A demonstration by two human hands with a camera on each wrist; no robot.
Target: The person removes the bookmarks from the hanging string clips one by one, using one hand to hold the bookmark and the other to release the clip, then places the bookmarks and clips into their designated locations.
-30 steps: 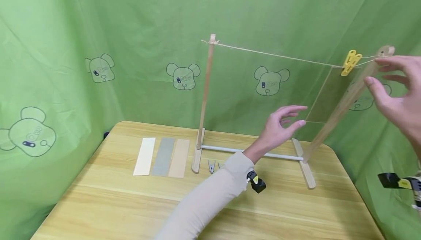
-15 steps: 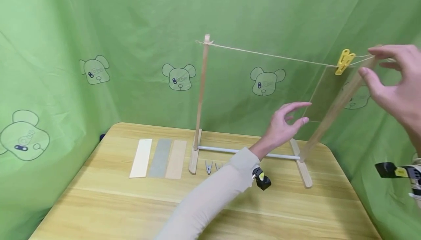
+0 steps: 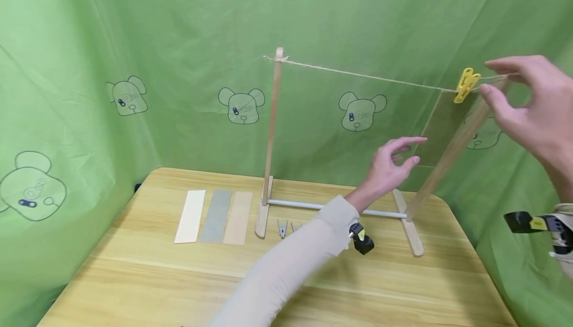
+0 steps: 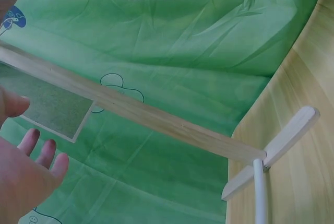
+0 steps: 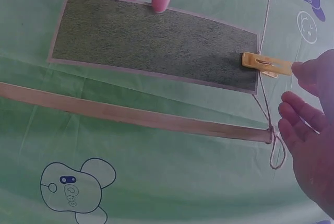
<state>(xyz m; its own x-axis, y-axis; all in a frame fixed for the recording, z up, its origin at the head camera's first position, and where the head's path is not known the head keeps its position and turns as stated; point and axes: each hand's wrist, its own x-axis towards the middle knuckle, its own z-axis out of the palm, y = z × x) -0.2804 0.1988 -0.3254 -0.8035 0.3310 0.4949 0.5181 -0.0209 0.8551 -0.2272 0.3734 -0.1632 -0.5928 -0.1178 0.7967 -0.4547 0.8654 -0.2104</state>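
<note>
My right hand (image 3: 543, 113) reaches in from the right, thumb and forefinger held apart beside a yellow clothespin (image 3: 467, 85). In the right wrist view, a fingertip is right at the outer end of the clothespin (image 5: 274, 66). The clothespin bites the string (image 3: 367, 75) and the top end of a dark card with a pale border (image 5: 151, 41), which hangs down. Lower on the left, my left hand (image 3: 384, 167) has its thumb and fingers spread near the lower part of the card (image 4: 57, 101), and grips nothing.
A wooden post (image 3: 456, 148) leans in front of the card, and a second post (image 3: 273, 128) carries the string's other end. A white rod (image 3: 295, 204) joins their feet. White (image 3: 190, 216), grey (image 3: 217, 216) and tan strips (image 3: 238, 217) lie left; grey clothespins (image 3: 282, 228) lie partly behind the sleeve.
My right hand has shifted left from beside the post's top to the clothespin. My left hand has moved slightly right and up, closer to the card. The head view has turned a little.
</note>
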